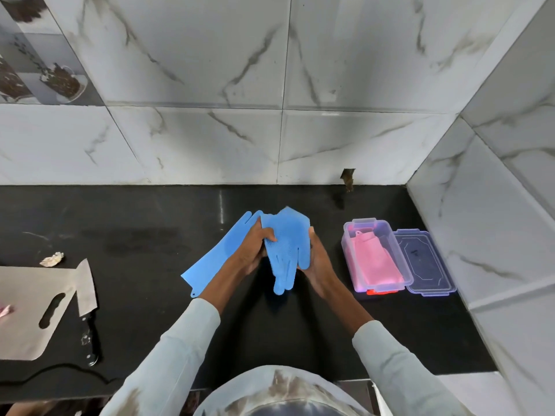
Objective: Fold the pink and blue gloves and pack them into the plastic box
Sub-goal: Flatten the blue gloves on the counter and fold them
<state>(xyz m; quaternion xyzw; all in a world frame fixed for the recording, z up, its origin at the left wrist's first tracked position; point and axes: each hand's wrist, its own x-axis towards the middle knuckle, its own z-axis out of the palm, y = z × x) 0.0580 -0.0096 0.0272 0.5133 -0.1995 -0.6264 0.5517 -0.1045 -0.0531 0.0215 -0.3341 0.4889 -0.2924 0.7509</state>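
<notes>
The left hand [255, 244] pinched one edge of a blue glove [286, 247] and the right hand [319, 259] cupped its opposite edge, holding it above the black counter [150, 235] with its fingers hanging toward the person. To fold it well, the cuff half would best be brought squarely over the finger half and pressed flat (the bristled palm looked springy). A second blue glove [216, 256] lay flat just left, partly under the left wrist. Right of the hands stood one plastic box [350, 259], open, holding folded pink gloves [375, 259], their number unclear; its one lid [426, 262] lay just beside it.
</notes>
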